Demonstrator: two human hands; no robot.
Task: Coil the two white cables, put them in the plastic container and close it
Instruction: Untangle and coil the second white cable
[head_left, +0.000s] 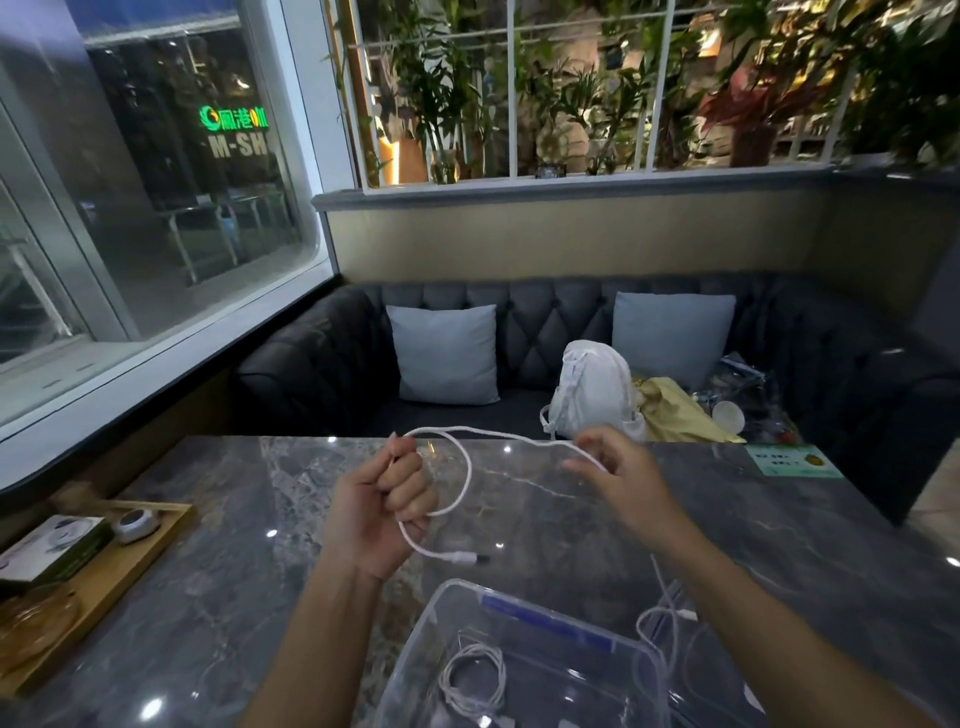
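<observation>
A wooden tray (111, 582) with a small box stands at 8 o'clock on the grey marble bench (218, 509), and a green sticker (795, 460) lies at 2 o'clock. Behind the bench, at 12 o'clock, a dark sofa (311, 364) carries two pale cushions and a white bag (592, 389).

The clear plastic container (415, 629) stands open at 6 o'clock, cut off by the lower edge. One coiled cable (474, 678) lies on its bottom. A blue part at its far rim is hard to make out.

The left hand (376, 519) has its fingers (410, 496) curled tight round the white cable (467, 470), and the plug end hangs just below the fist. A loop runs toward 1 o'clock to the right hand (626, 480), whose blurred fingers (597, 441) pinch it. The right forearm hides part of the cable. The rest falls in loose loops just beside the container's right wall.
</observation>
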